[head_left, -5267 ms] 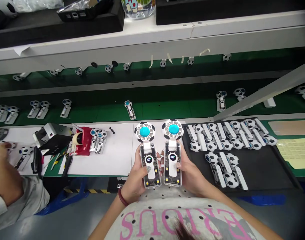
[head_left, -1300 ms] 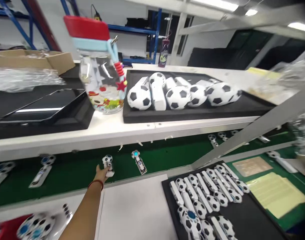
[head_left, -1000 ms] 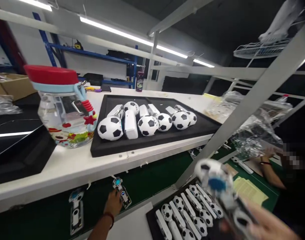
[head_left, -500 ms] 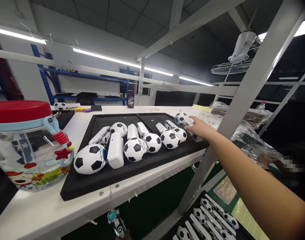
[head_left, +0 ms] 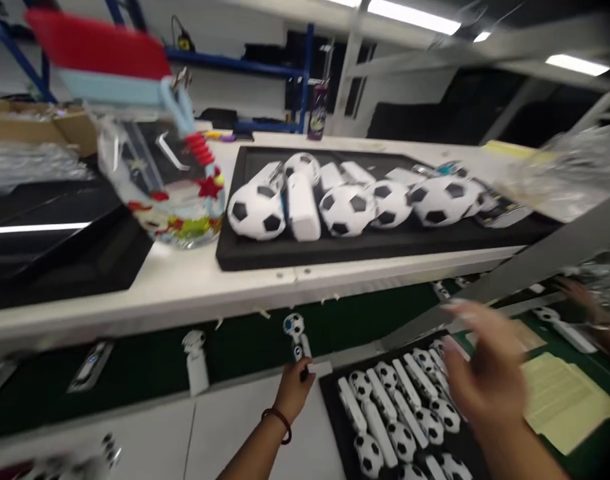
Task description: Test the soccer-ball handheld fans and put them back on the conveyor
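My left hand (head_left: pixel 293 390), with a dark band at the wrist, is closed round the lower end of a small handheld fan (head_left: pixel 297 337). The fan has a football-patterned head with a blue centre and a white handle. My right hand (head_left: pixel 489 370) is blurred, thumb and fingers apart, with nothing visible between them. It hovers at the right edge of a lower black tray (head_left: pixel 337 417) holding rows of similar football-headed units (head_left: pixel 402 440). On the upper shelf, a black foam tray (head_left: pixel 385 250) carries several more football-patterned pieces (head_left: pixel 347 210).
A red-lidded clear jar (head_left: pixel 149 147) stands on the white shelf (head_left: pixel 185 293). Loose units (head_left: pixel 197 363) lie on the green surface (head_left: pixel 245 327) below. A slanting grey post (head_left: pixel 435 310) crosses the right side, near yellow paper (head_left: pixel 567 397) and another person's hand (head_left: pixel 585 300).
The view has tilted down and shifted left. My right hand has left the upper tray's far right end, come down and opened. My left hand and its fan now show more fully.
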The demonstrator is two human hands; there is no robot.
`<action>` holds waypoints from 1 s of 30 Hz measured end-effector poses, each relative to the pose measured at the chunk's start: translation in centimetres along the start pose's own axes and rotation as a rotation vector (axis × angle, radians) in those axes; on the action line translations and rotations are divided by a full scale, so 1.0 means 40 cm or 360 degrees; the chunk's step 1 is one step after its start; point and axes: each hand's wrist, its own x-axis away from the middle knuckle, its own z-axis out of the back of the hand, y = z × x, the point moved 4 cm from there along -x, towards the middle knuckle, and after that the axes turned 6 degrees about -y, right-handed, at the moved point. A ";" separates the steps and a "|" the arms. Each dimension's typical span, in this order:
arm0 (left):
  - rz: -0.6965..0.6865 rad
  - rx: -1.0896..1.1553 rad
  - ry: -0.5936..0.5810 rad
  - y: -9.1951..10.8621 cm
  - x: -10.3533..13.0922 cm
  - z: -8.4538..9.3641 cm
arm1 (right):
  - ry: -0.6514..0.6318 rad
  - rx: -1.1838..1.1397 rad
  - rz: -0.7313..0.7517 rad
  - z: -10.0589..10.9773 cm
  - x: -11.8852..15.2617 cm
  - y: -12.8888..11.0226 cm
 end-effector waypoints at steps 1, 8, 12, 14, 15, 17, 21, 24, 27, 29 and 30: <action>-0.0042 0.0066 -0.0009 0.012 0.056 -0.002 | -0.0320 -0.0101 -0.0064 -0.056 0.071 -0.019; -0.0403 -0.0139 0.0024 0.110 0.404 0.037 | -0.1881 -0.0789 -0.0788 -0.260 0.354 -0.166; -0.0363 -0.0590 0.0038 0.111 0.518 0.018 | -0.1696 -0.0818 -0.0771 -0.243 0.367 -0.212; -0.0372 -0.0573 0.0071 0.107 0.566 0.005 | -0.1514 -0.0840 -0.0758 -0.229 0.383 -0.226; -0.0399 -0.0482 0.0075 0.106 0.588 0.000 | -0.1422 -0.0852 -0.0730 -0.222 0.392 -0.234; -0.0461 -0.0071 0.0037 0.105 0.626 -0.003 | -0.1272 -0.0884 -0.0671 -0.205 0.413 -0.250; -0.0309 0.1282 -0.0211 0.112 0.663 0.000 | -0.1211 -0.0977 -0.0476 -0.173 0.443 -0.294; -0.0108 0.1913 -0.0320 0.131 0.679 0.000 | -0.1173 -0.0965 -0.0226 -0.149 0.447 -0.332; -0.0024 0.2170 -0.0383 0.145 0.703 -0.002 | -0.1097 -0.0944 -0.0099 -0.131 0.443 -0.357; -0.0053 0.2185 -0.0397 0.149 0.720 -0.003 | -0.1069 -0.0925 -0.0033 -0.122 0.441 -0.372; -0.0080 0.2174 -0.0393 0.149 0.727 -0.004 | -0.1061 -0.0913 -0.0002 -0.118 0.440 -0.378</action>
